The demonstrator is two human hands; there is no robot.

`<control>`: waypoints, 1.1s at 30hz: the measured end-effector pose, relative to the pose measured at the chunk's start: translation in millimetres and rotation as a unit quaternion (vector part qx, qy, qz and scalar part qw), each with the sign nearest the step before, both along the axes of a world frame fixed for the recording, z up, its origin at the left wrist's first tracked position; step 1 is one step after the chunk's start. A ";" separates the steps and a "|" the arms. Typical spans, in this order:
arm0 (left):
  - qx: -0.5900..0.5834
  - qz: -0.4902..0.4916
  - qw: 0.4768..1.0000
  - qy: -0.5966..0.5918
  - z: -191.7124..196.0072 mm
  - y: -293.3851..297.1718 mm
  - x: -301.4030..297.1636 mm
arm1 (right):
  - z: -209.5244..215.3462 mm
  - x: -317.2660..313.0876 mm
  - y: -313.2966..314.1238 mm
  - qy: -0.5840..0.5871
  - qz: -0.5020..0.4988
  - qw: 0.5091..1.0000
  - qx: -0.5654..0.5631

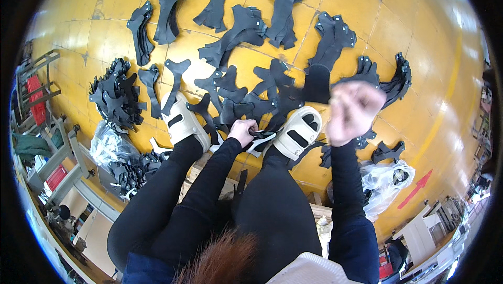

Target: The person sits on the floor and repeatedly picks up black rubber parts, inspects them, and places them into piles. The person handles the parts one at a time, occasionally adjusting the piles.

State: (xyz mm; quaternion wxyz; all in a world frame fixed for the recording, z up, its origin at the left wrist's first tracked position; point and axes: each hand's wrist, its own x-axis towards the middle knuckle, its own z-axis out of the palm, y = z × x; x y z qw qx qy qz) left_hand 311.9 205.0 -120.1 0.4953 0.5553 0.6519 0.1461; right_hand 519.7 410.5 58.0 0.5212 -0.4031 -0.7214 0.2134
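Left hand (242, 131): closed on black cut piece (260, 136), low between the pale shoes (297, 133), long axis running rightward from fist. Right hand (352, 110): raised, blurred, fingers curled; contents can't tell. Nearer to piece: left. More black pcs fanned across yellow floor (105, 27) beyond.

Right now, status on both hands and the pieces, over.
Left hand down, gripping black cut pieces between the shoes. Right hand raised, blurred, grip unclear. Black piles spread over the yellow floor.
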 end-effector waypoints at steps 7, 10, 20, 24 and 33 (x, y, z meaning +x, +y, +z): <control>0.044 -0.005 0.999 -0.021 16.3 17.4 3.7 | 16.4 -16.8 79.3 -0.027 0.217 0.926 -0.309; 0.036 0.024 0.998 -0.045 30.7 28.0 0.9 | 3.5 -20.7 88.5 -0.050 0.233 0.904 -0.355; 0.218 0.198 0.953 -0.077 73.4 110.0 3.8 | 1.6 -25.0 61.9 -0.072 0.406 0.800 -0.435; 0.211 -0.011 0.973 -0.094 71.5 131.0 7.1 | 5.2 -29.6 40.4 -0.069 0.452 0.815 -0.356; 0.073 0.032 0.990 -0.117 54.9 89.9 18.7 | 31.6 -23.3 46.2 -0.108 0.507 0.780 -0.351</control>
